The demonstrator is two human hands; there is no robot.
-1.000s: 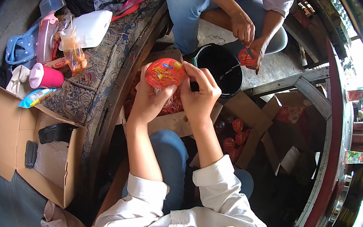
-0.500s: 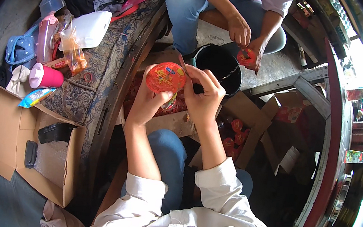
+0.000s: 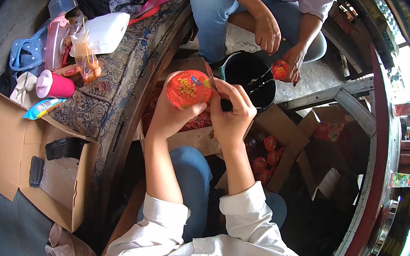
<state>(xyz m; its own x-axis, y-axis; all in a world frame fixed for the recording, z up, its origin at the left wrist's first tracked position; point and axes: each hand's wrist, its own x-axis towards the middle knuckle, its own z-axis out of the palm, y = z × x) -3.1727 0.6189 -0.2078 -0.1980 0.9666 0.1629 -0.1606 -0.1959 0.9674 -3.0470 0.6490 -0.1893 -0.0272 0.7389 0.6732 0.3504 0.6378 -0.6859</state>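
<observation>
My left hand [image 3: 171, 111] is wrapped round a plastic cup with a printed red lid [image 3: 189, 90], lid turned toward me. My right hand [image 3: 234, 110] pinches a thin dark blade, likely a small knife [image 3: 210, 76], against the lid's right rim. Its handle is hidden in my fingers. Across from me, a co-worker's hand [image 3: 295, 62] tips another red-lidded cup [image 3: 280, 69], and clear liquid streams from it into a black bucket [image 3: 271, 98]. The co-worker's other hand [image 3: 269, 33] hangs above the bucket.
Below my hands stands a cardboard box with red lids or cups [image 3: 196, 136]. Right of it, another carton [image 3: 288, 158] holds several red-lidded cups. An open box [image 3: 1, 139] lies left, beside a patterned bench [image 3: 84, 113] bearing a pink tumbler [image 3: 59, 85] and bags. A wooden frame [image 3: 372, 164] borders the right.
The co-worker's cup has tilted, liquid now pours into the bucket, and the co-worker's hands have moved apart. My cup's lid has turned slightly, with the blade still at its rim.
</observation>
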